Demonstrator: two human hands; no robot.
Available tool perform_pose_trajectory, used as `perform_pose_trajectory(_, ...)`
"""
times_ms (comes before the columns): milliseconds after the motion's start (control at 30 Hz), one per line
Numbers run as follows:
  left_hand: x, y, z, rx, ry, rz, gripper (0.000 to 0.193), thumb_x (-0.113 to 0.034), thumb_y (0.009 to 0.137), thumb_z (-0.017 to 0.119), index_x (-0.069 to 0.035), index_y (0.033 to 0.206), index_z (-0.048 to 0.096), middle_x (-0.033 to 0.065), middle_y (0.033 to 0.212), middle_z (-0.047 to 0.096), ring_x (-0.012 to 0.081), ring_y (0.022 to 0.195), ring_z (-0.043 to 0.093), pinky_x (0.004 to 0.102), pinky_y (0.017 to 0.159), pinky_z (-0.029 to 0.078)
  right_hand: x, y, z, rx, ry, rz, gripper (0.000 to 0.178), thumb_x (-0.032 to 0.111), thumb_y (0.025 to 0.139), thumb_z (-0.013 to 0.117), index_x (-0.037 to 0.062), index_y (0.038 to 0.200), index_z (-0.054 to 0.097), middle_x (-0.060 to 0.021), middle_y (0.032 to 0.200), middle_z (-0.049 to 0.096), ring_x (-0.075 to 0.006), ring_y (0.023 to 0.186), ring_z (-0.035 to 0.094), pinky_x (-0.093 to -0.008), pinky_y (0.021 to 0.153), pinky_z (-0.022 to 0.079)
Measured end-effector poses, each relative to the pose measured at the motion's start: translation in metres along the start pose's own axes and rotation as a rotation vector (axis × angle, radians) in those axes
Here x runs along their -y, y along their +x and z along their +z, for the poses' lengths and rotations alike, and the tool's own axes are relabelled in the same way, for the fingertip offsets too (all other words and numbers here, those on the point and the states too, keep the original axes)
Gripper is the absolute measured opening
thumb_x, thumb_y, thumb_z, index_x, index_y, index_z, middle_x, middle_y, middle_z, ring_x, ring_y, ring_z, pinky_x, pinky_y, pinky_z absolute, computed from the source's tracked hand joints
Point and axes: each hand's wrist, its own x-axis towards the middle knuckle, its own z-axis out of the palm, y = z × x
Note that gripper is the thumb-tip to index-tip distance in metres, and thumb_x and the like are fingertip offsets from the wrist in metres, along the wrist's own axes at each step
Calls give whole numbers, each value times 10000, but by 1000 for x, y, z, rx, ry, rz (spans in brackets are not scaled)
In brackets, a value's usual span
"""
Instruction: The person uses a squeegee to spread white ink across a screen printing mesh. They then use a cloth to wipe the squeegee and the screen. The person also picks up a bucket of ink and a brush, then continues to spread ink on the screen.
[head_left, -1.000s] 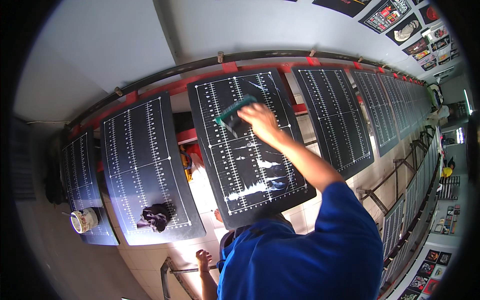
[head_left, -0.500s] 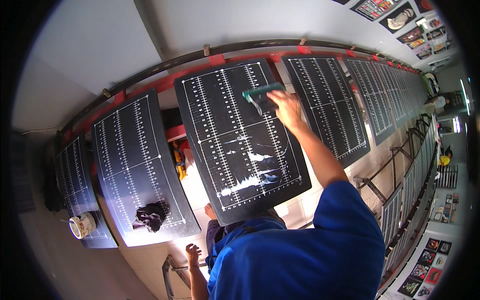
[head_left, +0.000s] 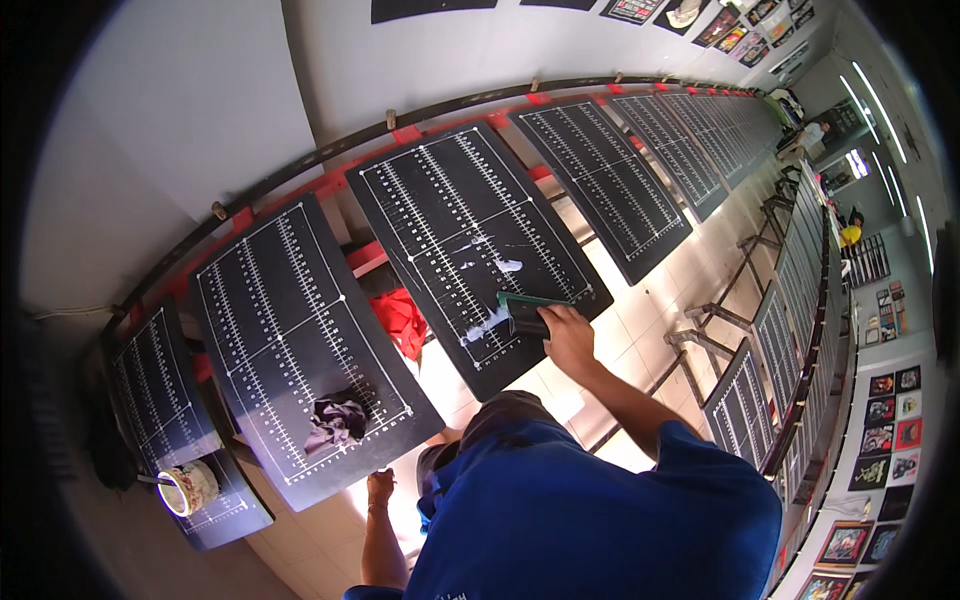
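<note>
On a smeared board (head_left: 470, 230), grey wall (head_left: 190, 110) beyond, the right hand (head_left: 572, 340) grips a scraper (head_left: 526, 314).

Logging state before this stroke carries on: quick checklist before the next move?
1. Right hand gripping the green-edged spreader: ok.
2. Spreader over the middle board: ok, near its lower right; full edge contact, cannot tell.
3. Board free of white patches: not ok, some show at its lower left and middle.
4. Left hand clear of the board: ok, low beside the body; whether it holds anything, cannot tell.
5. Dark cloth off this board: ok, it lies on the next board to the left.
6. White tub out of the way: ok, at the far-left board; contents, cannot tell.
</note>
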Motion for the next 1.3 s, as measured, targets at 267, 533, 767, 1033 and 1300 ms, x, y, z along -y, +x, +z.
perform_pose_trajectory(267, 0, 22, -32, 70, -65, 151, 232, -138, 923, 600, -46, 1133, 566, 116, 714, 643, 196, 568, 649, 317, 436, 509, -100, 87, 19, -67, -124, 248, 206, 67, 794, 642, 45, 994, 691, -150, 971, 689, -337, 920, 683, -440, 787, 567)
perform_pose_trajectory(533, 20, 3, -17, 76, -305, 4, 180, -148, 897, 633, -91, 1067, 649, 126, 788, 659, 225, 584, 654, 333, 468, 542, 19, -22, 29, -170, -65, 169, 193, 73, 774, 604, 12, 938, 686, -143, 998, 653, -302, 926, 665, -413, 730, 577)
perform_pose_trajectory(767, -10, -1, -14, 96, -168, -6, 189, -163, 896, 640, -88, 1069, 656, 121, 806, 663, 225, 592, 657, 333, 478, 545, -77, 43, -6, -153, -121, 353, 114, 62, 752, 648, 53, 849, 706, -124, 959, 668, -284, 925, 675, -414, 753, 578)
perform_pose_trajectory(1033, 7, -17, -47, 76, -144, -1, 202, -181, 894, 649, -83, 1070, 664, 115, 826, 667, 225, 601, 660, 334, 490, 548, 24, -27, 39, -109, -47, 413, 328, 61, 704, 710, 2, 1023, 666, -138, 1048, 636, -312, 977, 647, -396, 771, 569)
perform_pose_trajectory(1300, 28, -35, -62, 41, -166, -29, 215, -198, 893, 658, -79, 1072, 672, 110, 847, 671, 225, 610, 664, 334, 502, 551, -3, 21, 0, -38, -10, 461, 203, 25, 715, 673, 42, 916, 690, -169, 997, 659, -339, 917, 678, -443, 775, 568)
